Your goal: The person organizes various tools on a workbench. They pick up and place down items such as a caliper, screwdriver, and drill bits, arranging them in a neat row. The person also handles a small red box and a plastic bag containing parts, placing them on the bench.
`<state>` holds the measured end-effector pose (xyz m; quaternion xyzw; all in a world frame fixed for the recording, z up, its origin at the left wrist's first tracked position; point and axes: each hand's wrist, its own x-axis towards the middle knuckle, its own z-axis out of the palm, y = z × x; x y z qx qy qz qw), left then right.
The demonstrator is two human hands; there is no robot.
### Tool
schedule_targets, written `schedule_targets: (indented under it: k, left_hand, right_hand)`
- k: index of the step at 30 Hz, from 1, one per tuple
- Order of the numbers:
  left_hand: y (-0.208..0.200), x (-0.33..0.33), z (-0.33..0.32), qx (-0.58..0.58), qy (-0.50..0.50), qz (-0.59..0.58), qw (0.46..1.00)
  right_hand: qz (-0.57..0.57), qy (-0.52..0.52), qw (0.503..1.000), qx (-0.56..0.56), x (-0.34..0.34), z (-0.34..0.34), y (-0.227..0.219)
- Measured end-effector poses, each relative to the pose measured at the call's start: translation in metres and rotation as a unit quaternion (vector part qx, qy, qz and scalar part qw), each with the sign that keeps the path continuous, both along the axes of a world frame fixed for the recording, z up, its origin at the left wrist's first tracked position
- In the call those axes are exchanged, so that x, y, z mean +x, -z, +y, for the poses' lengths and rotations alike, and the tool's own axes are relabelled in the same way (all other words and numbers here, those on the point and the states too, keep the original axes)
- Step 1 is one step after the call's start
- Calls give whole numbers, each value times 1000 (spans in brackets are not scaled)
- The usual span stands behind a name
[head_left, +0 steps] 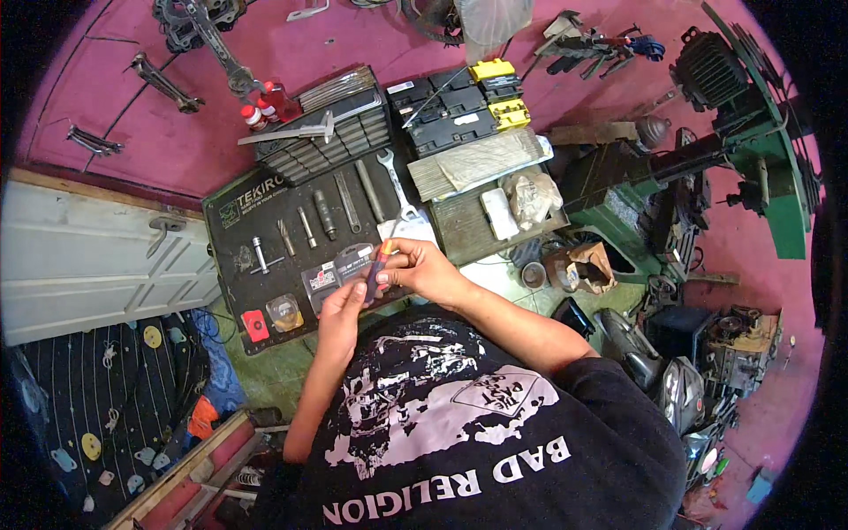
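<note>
Both my hands meet over the near edge of the workbench around a slim tool (pixel 375 272) with a dark body, a red part and an orange-yellow end; its exact kind I cannot make out. My right hand (pixel 422 270) pinches its upper part between thumb and fingers. My left hand (pixel 340 311) grips the lower part, thumb uppermost. Just beyond lie blister packs (pixel 322 281) and a white sheet (pixel 415 231), with a combination wrench (pixel 393 179) resting partly on the sheet. Left of the packs are a round clear case (pixel 284 311) and a small red item (pixel 255 325).
A dark mat (pixel 231 265) carries a T-handle wrench (pixel 260 256) and several metal tools in a row. Behind stand an organizer with a caliper (pixel 296 132), and black-and-yellow cases (pixel 455 110). A green machine (pixel 609 181) stands at right, a white door (pixel 106 265) at left.
</note>
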<state>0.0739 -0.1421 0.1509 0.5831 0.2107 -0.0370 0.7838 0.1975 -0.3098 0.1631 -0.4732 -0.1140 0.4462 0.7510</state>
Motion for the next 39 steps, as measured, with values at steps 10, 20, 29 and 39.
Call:
schedule_targets:
  k: [10,20,29,39]
  left_hand:
    - [-21,-6,0,345,67,-39,936]
    - [-37,-26,17,409,-7,-72,910]
    - [-36,-29,33,298,-135,-67,943]
    - [-46,-12,21,185,-187,-62,963]
  right_hand:
    - [9,66,997,-27,4,-4,11]
    - [0,93,995,43,19,-9,15]
    - [-340,-33,935,-93,19,-5,15]
    - [-436,-94,882,-153,9,8,15]
